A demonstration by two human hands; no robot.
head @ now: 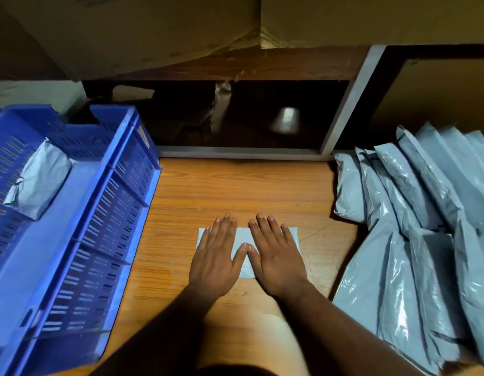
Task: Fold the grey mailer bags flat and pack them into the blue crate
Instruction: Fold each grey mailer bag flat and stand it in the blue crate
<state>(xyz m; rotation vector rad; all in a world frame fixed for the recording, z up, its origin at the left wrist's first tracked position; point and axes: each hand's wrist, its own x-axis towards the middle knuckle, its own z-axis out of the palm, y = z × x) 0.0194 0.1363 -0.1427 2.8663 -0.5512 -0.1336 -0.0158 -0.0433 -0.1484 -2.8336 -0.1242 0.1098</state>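
Grey plastic is what both hands are pressing on: a folded mailer bag (243,237) lies flat on the wooden table (235,191), right in the middle, close to the person. The left hand (215,263) lies palm down on the left part of the bag, and the right hand (276,260) lies palm down on the right part. The fingers (262,226) of both hands are straight and a little spread, not curled around anything, and the two thumbs almost meet in the middle. The blue crate (80,213) stands on the left side of the table, just beside the hands. One folded grey bag (37,180) already sits inside it, leaning near the far end. A big pile of unfolded mailer bags (414,240) lies on the right side, some leaning on each other. It looks like the person is squashing this bag flat, and there is much left to do, since the pile is large. What could go wrong? The plastic is shiny and likely slippery, so the bag may spring open when the hands lift, because folds in such plastic do not hold well. It may also slide on the smooth wood if one hand pushes harder than the other. And if it is picked up by one edge only, it may unfold on the way to the crate.
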